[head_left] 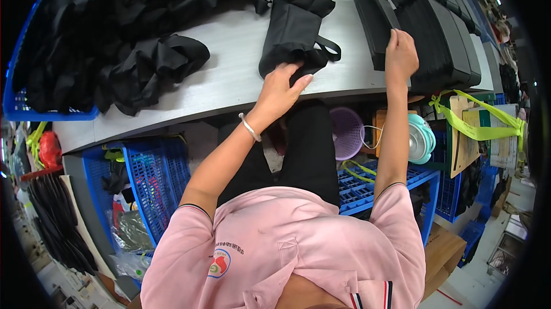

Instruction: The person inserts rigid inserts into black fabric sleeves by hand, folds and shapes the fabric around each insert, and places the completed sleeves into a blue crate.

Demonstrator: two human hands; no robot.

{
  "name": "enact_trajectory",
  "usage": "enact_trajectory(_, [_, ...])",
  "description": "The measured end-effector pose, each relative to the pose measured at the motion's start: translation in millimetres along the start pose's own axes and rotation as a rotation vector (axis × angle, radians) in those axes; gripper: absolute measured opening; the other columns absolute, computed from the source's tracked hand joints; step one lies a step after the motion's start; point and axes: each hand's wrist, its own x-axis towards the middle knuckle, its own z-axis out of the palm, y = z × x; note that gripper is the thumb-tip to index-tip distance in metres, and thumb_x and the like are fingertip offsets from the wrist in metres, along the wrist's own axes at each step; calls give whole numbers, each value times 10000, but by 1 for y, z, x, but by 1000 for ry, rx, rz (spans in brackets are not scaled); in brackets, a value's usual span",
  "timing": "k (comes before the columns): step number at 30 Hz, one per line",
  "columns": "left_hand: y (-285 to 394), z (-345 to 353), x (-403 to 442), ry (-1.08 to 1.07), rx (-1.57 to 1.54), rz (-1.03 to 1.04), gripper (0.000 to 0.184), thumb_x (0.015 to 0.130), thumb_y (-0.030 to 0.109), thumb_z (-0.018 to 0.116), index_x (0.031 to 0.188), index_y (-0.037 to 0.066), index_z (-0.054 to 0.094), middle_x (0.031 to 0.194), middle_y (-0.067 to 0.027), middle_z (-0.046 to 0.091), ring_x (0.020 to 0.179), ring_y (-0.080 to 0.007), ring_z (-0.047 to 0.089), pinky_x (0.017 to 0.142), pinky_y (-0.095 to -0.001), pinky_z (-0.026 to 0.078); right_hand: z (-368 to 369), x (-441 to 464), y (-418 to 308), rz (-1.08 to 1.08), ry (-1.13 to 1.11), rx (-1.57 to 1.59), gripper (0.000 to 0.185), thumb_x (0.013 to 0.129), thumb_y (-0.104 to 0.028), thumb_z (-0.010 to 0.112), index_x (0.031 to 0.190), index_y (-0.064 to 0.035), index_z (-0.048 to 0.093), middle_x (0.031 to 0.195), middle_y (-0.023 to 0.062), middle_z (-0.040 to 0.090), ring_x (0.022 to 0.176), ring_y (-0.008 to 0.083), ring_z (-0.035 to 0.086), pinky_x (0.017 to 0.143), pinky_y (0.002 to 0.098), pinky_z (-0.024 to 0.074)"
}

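Note:
On the white table lies a black fabric bag (294, 25) with a loop strap at its right side. My left hand (279, 90) is at the bag's near end, its fingers curled into the cloth and the fingertips partly hidden; the thumb lies along the near edge. To the right, my right hand (401, 58) pinches the edge of a thin, flat black panel (369, 25), fingers closed. That panel lies just left of a row of stacked black panels (439, 39). What the panel is made of I cannot tell.
Heaped black fabric (155, 5) fills a blue crate (54, 115) at the table's left. Under the front edge (212, 113) stand a purple basket (348, 134), a small turquoise fan (420, 138) and blue crates (155, 185). A yellow-green strap (482, 131) hangs at the right.

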Motion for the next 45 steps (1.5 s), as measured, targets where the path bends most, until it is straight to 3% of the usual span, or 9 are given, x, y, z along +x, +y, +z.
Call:
enact_trajectory(5, [29,15,-39,-112,-676,-77,536,916,135,698,1392,-10,499,1405,-115,535,1313,-222,499,1106,-353,385,-112,-65,-62,-272,98,35,150,894,-99,677,1034,-48,695,1073,101,711,867,250,702,711,338,546])
enact_trajectory(8, [26,38,-52,-130,-1030,-70,893,803,495,777,1460,20,403,1474,-101,451,1388,-196,395,1131,-375,352,-156,-124,-101,-305,-46,315,248,845,-48,714,1090,-26,682,1081,124,710,864,247,700,731,334,540])
enact_trajectory(14, [18,23,-79,-429,-1259,-253,1131,578,709,805,1403,46,407,1313,-66,530,1209,-165,530,1034,-335,425,-195,-174,-123,44,-427,924,212,858,-34,705,1066,-4,680,936,123,706,807,221,684,653,277,515])
enact_trajectory(19, [41,21,-88,-306,-1404,-239,676,810,270,781,1362,21,481,1245,-144,611,1135,-234,618,1047,-369,450,-203,-186,-117,359,-470,981,166,878,-76,706,1024,-2,677,895,93,672,806,189,638,717,290,490])
enact_trajectory(23, [49,19,-93,-186,-1233,-391,426,850,173,740,1206,-10,594,1066,-137,677,925,-225,692,849,-341,568,-204,-178,-122,133,-269,637,428,812,-95,768,1185,9,585,997,118,646,934,257,638,815,340,500])
enact_trajectory(26, [47,26,-98,-306,-1011,-325,385,862,199,739,1155,-20,621,1049,-119,674,945,-185,670,858,-320,542,-189,-205,-111,584,-726,1190,466,886,-106,711,1289,27,518,1071,88,654,943,140,622,853,289,495])
enact_trajectory(34, [9,-20,-51,655,205,238,318,773,90,775,1061,49,647,1064,-91,628,958,-243,577,863,-341,466,-189,-199,-80,975,-684,1497,304,948,-46,604,1243,20,575,1127,62,667,999,92,613,896,240,484])
enact_trajectory(41, [-27,-39,0,471,436,335,324,725,60,759,1033,92,662,972,-81,659,955,-290,595,883,-402,462,-166,-196,-87,546,-1073,1367,334,940,-107,631,1243,32,600,1086,9,664,951,74,587,864,246,476])
enact_trajectory(45, [-1,-43,5,387,253,340,297,776,-43,623,1037,84,682,910,-77,639,797,-222,606,725,-316,483,-142,-184,-93,751,-992,1507,309,950,-87,612,1234,32,612,1122,38,665,1001,85,596,883,242,473])
